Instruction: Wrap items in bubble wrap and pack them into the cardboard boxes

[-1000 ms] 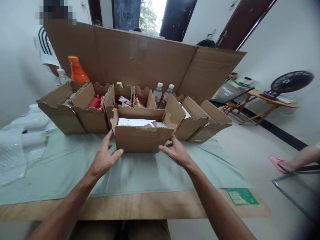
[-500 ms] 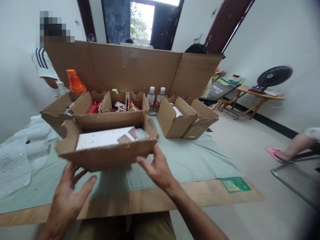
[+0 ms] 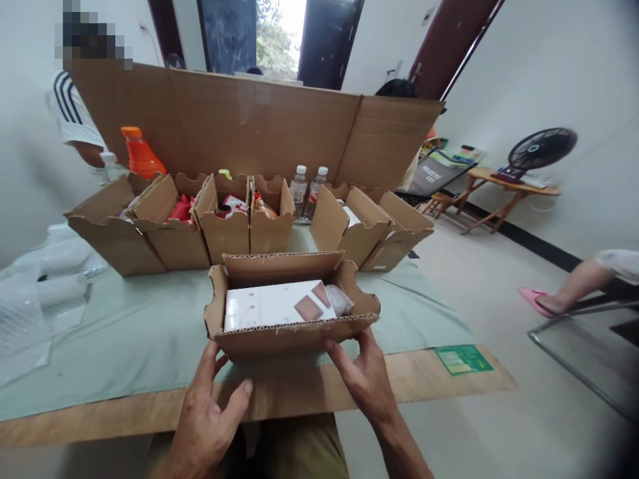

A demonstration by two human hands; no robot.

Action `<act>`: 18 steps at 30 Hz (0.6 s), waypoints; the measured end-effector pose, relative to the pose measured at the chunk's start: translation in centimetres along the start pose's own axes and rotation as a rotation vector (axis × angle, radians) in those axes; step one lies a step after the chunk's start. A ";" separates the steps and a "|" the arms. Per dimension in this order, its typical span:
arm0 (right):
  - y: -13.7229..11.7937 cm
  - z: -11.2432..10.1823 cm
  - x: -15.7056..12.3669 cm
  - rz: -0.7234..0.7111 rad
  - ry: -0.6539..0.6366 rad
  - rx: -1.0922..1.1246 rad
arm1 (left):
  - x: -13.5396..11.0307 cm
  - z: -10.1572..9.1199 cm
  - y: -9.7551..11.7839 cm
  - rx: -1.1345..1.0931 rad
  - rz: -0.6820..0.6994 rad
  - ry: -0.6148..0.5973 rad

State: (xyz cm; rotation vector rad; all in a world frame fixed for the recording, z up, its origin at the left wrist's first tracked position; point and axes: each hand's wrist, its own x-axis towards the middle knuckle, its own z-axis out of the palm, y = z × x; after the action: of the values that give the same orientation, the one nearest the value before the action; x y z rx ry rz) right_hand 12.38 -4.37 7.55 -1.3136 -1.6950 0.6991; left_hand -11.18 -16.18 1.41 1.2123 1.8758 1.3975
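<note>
A small open cardboard box [image 3: 279, 339] sits near the table's front edge, right in front of me. Inside lie a flat white carton [image 3: 269, 307] with brown squares and a small clear bag [image 3: 340, 299]. My right hand [image 3: 367, 379] grips the box's front right corner, thumb and fingers on its wall. My left hand [image 3: 210, 409] is spread open below the front left corner, its fingertips touching the box.
A row of open cardboard boxes [image 3: 170, 233] with snacks stands behind, backed by a tall cardboard sheet [image 3: 249, 126]. Two water bottles [image 3: 305, 189] and an orange bottle [image 3: 137, 152] stand there. Bubble wrap [image 3: 34, 299] lies left. Another person's foot [image 3: 539, 303] is at right, with a fan [image 3: 542, 150] beyond.
The box has come from the row towards me, was lifted to the left, and now sits centred near the table's front edge. Both hands followed it back.
</note>
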 end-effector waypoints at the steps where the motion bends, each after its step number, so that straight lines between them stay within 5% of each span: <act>1: 0.2 0.2 0.4 -0.002 0.009 0.005 | 0.7 0.3 0.3 -0.016 -0.002 -0.004; 10: 7.7 -4.7 -1.8 -0.029 -0.039 -0.062 | 5.1 2.8 1.4 -0.041 0.067 -0.048; 14: 9.5 -6.1 2.4 -0.119 -0.201 0.146 | 4.1 1.9 -0.1 0.112 0.076 0.022; 18: 9.4 -5.2 7.6 -0.141 -0.361 0.336 | 3.4 1.9 -0.8 0.099 0.040 0.003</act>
State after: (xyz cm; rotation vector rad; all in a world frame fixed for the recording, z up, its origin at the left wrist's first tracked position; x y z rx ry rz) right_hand 20.82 5.21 4.44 -0.8612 -1.8299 1.1331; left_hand -11.62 -12.35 0.39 1.3027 1.9533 1.3414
